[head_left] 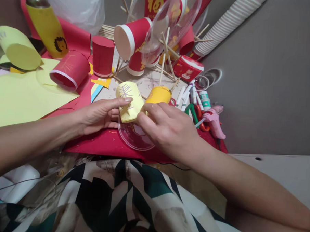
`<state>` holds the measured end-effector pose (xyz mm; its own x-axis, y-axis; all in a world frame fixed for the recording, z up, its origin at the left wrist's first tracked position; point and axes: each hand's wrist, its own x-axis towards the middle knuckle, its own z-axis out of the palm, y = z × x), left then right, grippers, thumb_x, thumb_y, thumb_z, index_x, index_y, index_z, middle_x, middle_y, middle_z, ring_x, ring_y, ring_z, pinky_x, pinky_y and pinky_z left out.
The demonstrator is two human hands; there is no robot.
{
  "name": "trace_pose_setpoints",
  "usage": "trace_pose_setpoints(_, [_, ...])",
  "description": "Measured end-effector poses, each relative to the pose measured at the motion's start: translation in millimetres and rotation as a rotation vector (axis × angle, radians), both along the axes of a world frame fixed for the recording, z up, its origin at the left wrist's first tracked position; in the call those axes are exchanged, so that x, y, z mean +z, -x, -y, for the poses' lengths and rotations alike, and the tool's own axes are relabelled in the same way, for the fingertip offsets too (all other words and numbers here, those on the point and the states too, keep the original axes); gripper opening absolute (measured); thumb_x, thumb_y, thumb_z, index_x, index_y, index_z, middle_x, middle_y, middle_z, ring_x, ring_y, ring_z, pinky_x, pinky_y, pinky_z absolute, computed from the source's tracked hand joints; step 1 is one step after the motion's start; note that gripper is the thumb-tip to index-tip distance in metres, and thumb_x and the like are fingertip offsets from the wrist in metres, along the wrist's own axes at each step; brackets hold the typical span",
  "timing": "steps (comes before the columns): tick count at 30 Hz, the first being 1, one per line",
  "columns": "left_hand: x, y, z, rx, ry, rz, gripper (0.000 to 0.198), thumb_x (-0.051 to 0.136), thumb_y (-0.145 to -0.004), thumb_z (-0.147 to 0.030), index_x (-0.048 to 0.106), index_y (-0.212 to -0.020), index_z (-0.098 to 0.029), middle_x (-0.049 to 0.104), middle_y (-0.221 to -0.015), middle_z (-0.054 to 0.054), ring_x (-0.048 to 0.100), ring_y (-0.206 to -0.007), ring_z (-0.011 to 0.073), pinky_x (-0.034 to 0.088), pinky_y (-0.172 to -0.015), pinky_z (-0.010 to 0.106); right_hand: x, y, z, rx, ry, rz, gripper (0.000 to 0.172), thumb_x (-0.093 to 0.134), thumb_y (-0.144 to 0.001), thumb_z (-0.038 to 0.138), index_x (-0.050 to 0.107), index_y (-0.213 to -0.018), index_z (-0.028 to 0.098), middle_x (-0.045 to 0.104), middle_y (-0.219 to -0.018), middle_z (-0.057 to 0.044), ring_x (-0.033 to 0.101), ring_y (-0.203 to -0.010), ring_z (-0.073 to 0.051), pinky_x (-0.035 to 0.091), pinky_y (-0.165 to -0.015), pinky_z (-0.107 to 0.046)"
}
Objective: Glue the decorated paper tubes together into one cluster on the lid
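Note:
A pale yellow paper-wrapped cup [131,106] with dark pen strokes drawn on it is tilted in my left hand [103,115], its thumb lying on top and fingers underneath. My right hand [167,130] is closed, with thumb and forefinger pinching at the cup's right edge. What else those fingertips may hold is hidden. Below the cup lies a clear plastic lid [136,139] on the red sheet. Just beyond my right hand stands an orange-yellow cup [159,95] with wooden sticks near it.
Red paper cups [103,55] and a stick frame with clear discs [171,24] stand behind. Markers [186,98], scissors [193,114] and a pink glue gun [215,120] lie at right. Left are yellow paper [22,100], a rolled yellow piece [18,48] and a yellow bottle [47,27].

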<state>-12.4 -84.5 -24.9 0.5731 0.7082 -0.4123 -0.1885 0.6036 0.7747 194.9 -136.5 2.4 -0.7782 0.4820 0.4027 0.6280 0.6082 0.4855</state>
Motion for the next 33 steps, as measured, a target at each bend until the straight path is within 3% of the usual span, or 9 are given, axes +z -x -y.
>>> trace_pose_setpoints(3, [1.2,0,-1,0.031,0.037,-0.024,0.043,0.094,-0.071,-0.041,0.073,-0.099,-0.016,0.074,-0.083,0.002,0.071,-0.076,0.0145,0.061,-0.071,0.025,7.5,-1,-1,0.042,0.032,0.039,0.021,0.051,-0.103,0.011,0.065,-0.088,0.019,0.077,-0.095,-0.010,0.057,-0.076,-0.023,0.038,-0.064,-0.035])
trace_pose_setpoints(7, [3.2,1,-3,0.016,0.036,-0.054,0.050,0.098,-0.064,-0.044,0.072,-0.094,-0.015,0.073,-0.079,0.002,0.071,-0.074,0.0148,0.061,-0.069,0.025,13.0,2,-3,0.064,0.095,0.079,0.024,0.047,-0.102,0.008,0.066,-0.094,0.018,0.077,-0.099,-0.010,0.058,-0.079,-0.024,0.038,-0.065,-0.036])
trace_pose_setpoints(13, [9.3,-1,-5,0.068,0.018,-0.122,0.050,0.099,-0.063,-0.030,0.063,-0.096,-0.019,0.071,-0.077,-0.004,0.066,-0.064,0.0092,0.056,-0.063,0.020,15.0,4,-6,0.061,0.220,0.038,0.027,0.043,-0.101,0.008,0.067,-0.093,0.017,0.076,-0.099,-0.010,0.063,-0.079,-0.023,0.041,-0.064,-0.036])
trace_pose_setpoints(18, [20.4,-5,-7,0.077,0.036,-0.239,0.054,0.094,-0.068,-0.018,0.063,-0.113,-0.019,0.076,-0.090,0.000,0.070,-0.071,0.0122,0.055,-0.065,0.022,27.6,-36,-19,0.044,0.464,-0.320,0.019,0.054,-0.103,0.025,0.067,-0.114,0.016,0.075,-0.117,-0.015,0.070,-0.103,-0.025,0.056,-0.082,-0.039])
trace_pose_setpoints(20, [23.3,-5,-8,0.085,0.039,-0.260,0.058,0.092,-0.070,-0.016,0.063,-0.120,-0.019,0.078,-0.104,0.005,0.074,-0.081,0.0164,0.057,-0.070,0.025,24.7,-57,-29,-0.064,0.394,-0.507,0.024,0.061,-0.101,0.027,0.066,-0.122,0.017,0.076,-0.115,-0.015,0.072,-0.102,-0.025,0.058,-0.085,-0.039])
trace_pose_setpoints(22, [24.6,-6,-8,0.095,0.037,-0.280,0.061,0.090,-0.071,-0.017,0.062,-0.126,-0.020,0.078,-0.113,0.007,0.076,-0.088,0.0192,0.059,-0.073,0.026,15.1,-75,-42,-0.203,0.409,-0.650,0.034,0.066,-0.099,0.032,0.065,-0.130,0.018,0.076,-0.119,-0.018,0.073,-0.094,-0.024,0.059,-0.076,-0.037])
trace_pose_setpoints(24, [24.7,-5,-9,0.095,0.035,-0.304,0.060,0.090,-0.072,-0.019,0.063,-0.126,-0.021,0.078,-0.116,0.008,0.077,-0.091,0.0199,0.060,-0.075,0.027,2.7,-86,-54,-0.287,0.571,-0.730,0.046,0.066,-0.099,0.040,0.060,-0.141,0.021,0.076,-0.120,-0.017,0.073,-0.097,-0.025,0.060,-0.073,-0.036])
trace_pose_setpoints(27, [24.0,-3,-11,0.066,0.031,-0.326,0.055,0.091,-0.073,-0.023,0.066,-0.122,-0.022,0.079,-0.116,0.008,0.078,-0.093,0.0206,0.061,-0.078,0.027,-11.2,-89,-67,-0.264,0.794,-0.753,0.054,0.065,-0.097,0.046,0.059,-0.144,0.020,0.078,-0.115,-0.013,0.074,-0.094,-0.024,0.062,-0.080,-0.041])
trace_pose_setpoints(33, [23.1,4,-15,-0.018,0.015,-0.363,0.051,0.087,-0.075,-0.022,0.069,-0.123,-0.023,0.078,-0.123,0.008,0.076,-0.109,0.0243,0.062,-0.088,0.028,-14.7,-85,-82,-0.134,1.113,-0.891,0.044,0.063,-0.096,0.039,0.068,-0.134,0.016,0.074,-0.133,-0.014,0.073,-0.112,-0.025,0.062,-0.094,-0.041])
